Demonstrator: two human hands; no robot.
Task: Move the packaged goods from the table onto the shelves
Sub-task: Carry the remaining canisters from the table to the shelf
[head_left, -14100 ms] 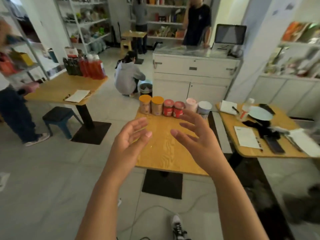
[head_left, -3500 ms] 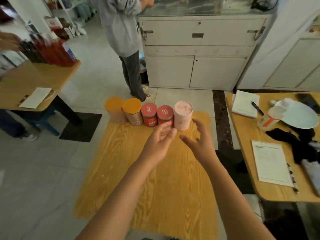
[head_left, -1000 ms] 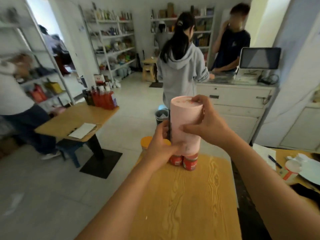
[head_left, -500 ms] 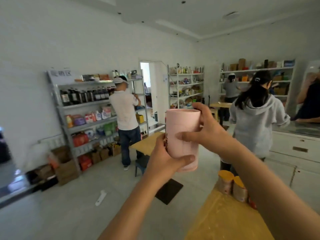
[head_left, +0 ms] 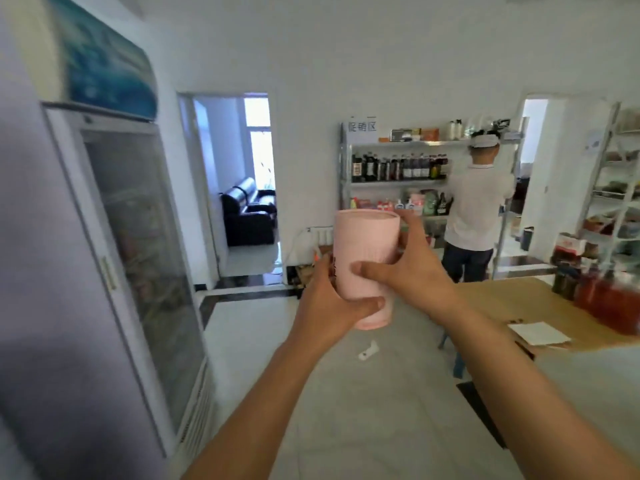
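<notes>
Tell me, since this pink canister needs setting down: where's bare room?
Bare wood on the table, left of the red bottles and beyond the paper sheet. The shelf of dark bottles is packed, and a person stands before it.

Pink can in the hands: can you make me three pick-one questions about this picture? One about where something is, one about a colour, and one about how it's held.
1. Where is the glass-door fridge in the view?
A. on the left side
B. on the right side
C. in the middle

2. What colour is the can?
A. blue
B. pink
C. green

3. How is the can held?
A. by one hand only
B. upright, by both hands
C. by no hand at all

Answers:
1 A, the glass-door fridge fills the left edge of the view.
2 B, the can's whole side is pale pink.
3 B, the left hand grips it low down and the right hand grips it higher, with the can's top facing up.
</notes>
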